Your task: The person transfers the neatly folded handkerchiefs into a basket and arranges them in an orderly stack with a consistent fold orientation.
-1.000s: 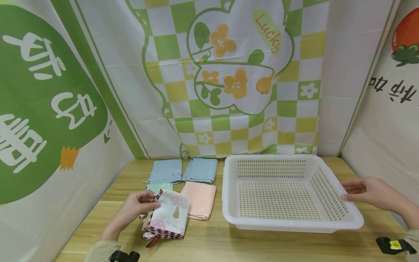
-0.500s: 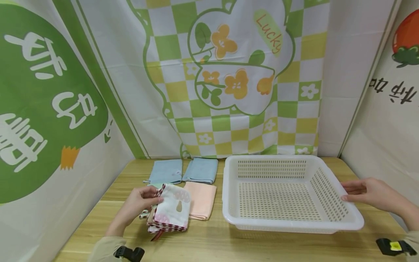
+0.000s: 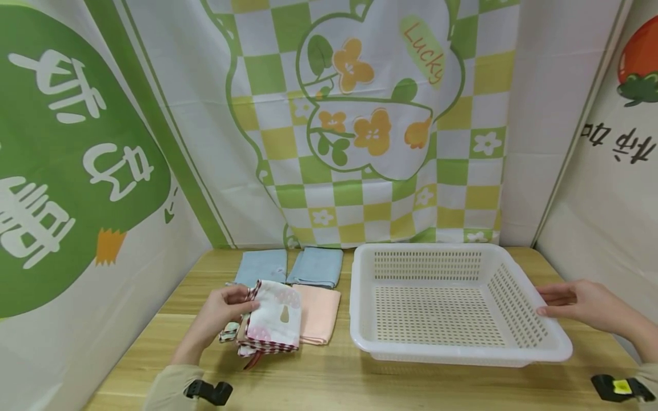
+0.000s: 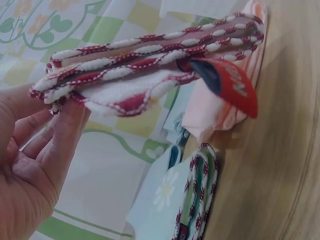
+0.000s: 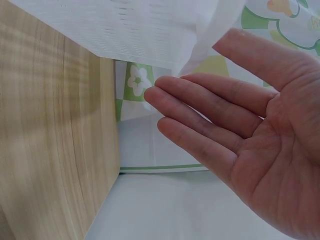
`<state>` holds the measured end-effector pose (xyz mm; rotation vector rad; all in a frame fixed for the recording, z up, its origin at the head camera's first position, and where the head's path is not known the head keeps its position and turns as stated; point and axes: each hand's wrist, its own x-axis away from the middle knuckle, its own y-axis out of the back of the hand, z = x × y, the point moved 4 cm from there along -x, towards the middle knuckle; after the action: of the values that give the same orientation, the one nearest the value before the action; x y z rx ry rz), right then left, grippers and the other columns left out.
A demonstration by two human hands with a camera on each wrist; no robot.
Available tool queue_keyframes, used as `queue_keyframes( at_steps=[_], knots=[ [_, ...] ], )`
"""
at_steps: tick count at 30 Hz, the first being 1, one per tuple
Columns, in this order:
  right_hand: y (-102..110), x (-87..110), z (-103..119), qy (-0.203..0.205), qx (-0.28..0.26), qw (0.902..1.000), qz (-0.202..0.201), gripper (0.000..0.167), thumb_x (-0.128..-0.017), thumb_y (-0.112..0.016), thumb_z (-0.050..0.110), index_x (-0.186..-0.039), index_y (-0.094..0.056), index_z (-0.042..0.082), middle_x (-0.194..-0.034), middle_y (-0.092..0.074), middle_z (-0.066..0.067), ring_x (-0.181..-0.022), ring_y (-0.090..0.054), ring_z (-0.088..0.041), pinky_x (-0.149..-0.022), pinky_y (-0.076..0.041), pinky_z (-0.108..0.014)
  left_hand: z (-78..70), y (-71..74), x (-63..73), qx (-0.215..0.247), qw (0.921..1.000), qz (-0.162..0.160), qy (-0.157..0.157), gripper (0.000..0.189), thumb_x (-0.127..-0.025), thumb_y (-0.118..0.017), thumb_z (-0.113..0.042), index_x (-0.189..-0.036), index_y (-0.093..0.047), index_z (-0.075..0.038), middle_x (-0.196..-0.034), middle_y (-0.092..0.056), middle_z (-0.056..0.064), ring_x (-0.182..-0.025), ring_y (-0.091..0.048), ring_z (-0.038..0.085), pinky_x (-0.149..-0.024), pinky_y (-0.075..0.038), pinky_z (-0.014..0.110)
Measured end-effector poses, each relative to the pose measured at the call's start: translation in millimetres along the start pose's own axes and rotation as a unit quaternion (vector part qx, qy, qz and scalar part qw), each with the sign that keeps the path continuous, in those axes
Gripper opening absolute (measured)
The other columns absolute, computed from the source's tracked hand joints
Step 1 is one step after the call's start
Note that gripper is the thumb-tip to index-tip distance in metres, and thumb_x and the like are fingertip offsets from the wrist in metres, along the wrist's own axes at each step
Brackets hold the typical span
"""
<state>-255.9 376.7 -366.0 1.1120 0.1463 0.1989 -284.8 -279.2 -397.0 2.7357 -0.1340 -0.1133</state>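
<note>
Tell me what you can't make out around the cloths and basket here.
- Pale green cloth: mostly hidden in the head view by the left hand and the held cloth; cut off by the bottom edge in the left wrist view.
- Red tag: lettering too blurred and slanted to read surely, left wrist view.
- White basket: cut off by the top edge, right wrist view.

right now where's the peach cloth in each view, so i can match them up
Head: peach cloth, just below centre, partly behind the held cloth.
Left wrist: upper half, right of centre, partly behind the red tag.
Right wrist: not in it.
Shared landmark: the wooden table.
</note>
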Motion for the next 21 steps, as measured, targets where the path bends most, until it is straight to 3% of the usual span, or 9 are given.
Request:
queue_keyframes(
  at_steps=[16,21],
  knots=[
    [0,-0.1,1,-0.009,-0.003,0.9999,0.005,0.063,-0.084,-0.070,0.039,-0.121,-0.057,-0.011,-0.109,-0.067,-0.022,-0.084,-0.068,-0.015,-0.065,-0.056,-0.029,-10.5,-4.0,-8.7,0.004,0.9998,-0.011,-0.016,0.034,-0.081,-0.076,-0.023,-0.098,-0.060,0.002,-0.082,-0.068,-0.001,-0.074,-0.064,0.011,-0.061,-0.055,0.031],
    [0,0.0,1,-0.010,0.000,0.9999,0.003,0.063,-0.084,-0.070,0.039,-0.121,-0.057,-0.011,-0.109,-0.068,-0.022,-0.085,-0.068,-0.016,-0.065,-0.056,-0.029,-16.5,-6.0,-11.4,0.008,0.9999,-0.012,-0.008,0.036,-0.080,-0.077,-0.024,-0.099,-0.060,0.001,-0.082,-0.068,-0.002,-0.076,-0.065,0.012,-0.062,-0.055,0.032]
  ],
)
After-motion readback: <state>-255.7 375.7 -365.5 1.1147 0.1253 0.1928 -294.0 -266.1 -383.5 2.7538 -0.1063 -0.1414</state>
